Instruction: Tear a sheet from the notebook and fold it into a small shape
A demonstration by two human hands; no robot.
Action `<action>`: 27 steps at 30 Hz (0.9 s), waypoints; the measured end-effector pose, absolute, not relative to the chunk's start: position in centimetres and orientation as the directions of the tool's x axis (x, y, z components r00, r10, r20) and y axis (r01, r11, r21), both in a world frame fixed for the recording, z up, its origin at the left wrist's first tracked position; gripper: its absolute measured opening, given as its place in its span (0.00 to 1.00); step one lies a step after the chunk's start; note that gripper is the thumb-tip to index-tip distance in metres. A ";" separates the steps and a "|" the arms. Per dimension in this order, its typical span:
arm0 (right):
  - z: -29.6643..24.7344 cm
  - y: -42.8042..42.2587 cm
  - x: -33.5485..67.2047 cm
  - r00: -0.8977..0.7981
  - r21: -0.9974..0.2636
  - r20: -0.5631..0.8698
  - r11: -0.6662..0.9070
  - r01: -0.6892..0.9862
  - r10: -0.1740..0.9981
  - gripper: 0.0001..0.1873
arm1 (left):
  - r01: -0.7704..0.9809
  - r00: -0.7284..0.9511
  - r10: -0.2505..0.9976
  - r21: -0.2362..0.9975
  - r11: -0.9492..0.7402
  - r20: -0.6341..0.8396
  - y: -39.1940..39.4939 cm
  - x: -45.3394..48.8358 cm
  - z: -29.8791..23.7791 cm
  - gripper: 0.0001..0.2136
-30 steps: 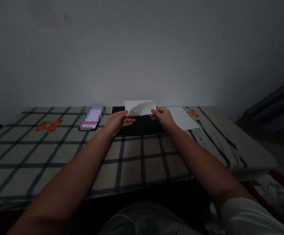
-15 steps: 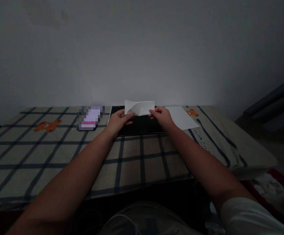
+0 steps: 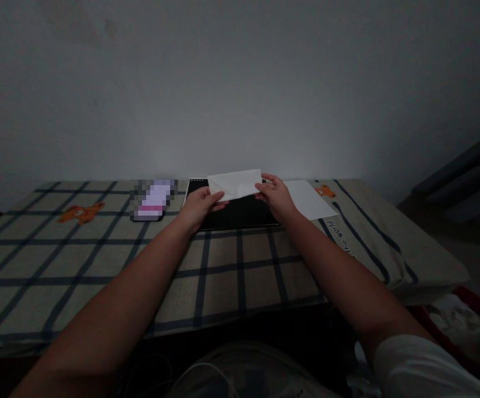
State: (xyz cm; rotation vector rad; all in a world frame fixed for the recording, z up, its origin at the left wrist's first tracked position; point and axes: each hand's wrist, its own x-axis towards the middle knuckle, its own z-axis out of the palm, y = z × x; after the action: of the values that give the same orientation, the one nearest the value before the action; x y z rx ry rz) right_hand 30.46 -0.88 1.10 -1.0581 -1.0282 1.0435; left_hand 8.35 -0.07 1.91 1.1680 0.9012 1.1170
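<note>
A folded white tissue (image 3: 236,184) is stretched between my two hands in the head view. My left hand (image 3: 201,205) pinches its left end between thumb and fingers. At the other end my right hand (image 3: 276,192) grips it the same way, thumb in front and fingers behind. Beneath them lies a black spiral-edged pad or notebook (image 3: 240,214), its top edge partly covered by the tissue. A sheet of white paper (image 3: 308,200) lies flat just right of the pad, partly behind my right hand.
On the left a phone (image 3: 153,202), blurred out, lies on the checked tablecloth (image 3: 111,265). The pale wall (image 3: 240,88) rises right behind the table. Below the right edge stands a red bin (image 3: 467,315) with crumpled white stuff in it.
The tissue has gone from creased and bent to flatter, and its left end now sits lower than its right. Both hands keep their hold with small finger shifts.
</note>
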 end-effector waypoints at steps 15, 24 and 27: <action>1.3 -1.3 31.1 -0.016 -0.979 0.111 0.107 -0.173 0.994 0.10 | -0.174 0.421 0.907 0.982 0.078 0.002 -0.2 7.7 1.8 0.17; 1.1 -1.9 30.4 -0.162 -0.986 0.113 0.131 0.105 0.980 0.11 | 0.049 0.451 0.891 0.999 0.024 -0.043 -1.4 8.5 1.8 0.16; 1.0 -1.8 30.1 -0.147 -0.991 0.115 0.124 0.051 0.982 0.12 | 0.089 0.393 0.919 0.996 -0.025 -0.012 -1.6 8.8 1.6 0.15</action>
State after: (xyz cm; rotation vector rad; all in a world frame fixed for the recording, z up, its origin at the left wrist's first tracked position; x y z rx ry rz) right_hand 30.09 -1.84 0.99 -1.0906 -1.4141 1.1940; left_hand 8.78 -1.64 1.62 1.4449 0.9655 0.8644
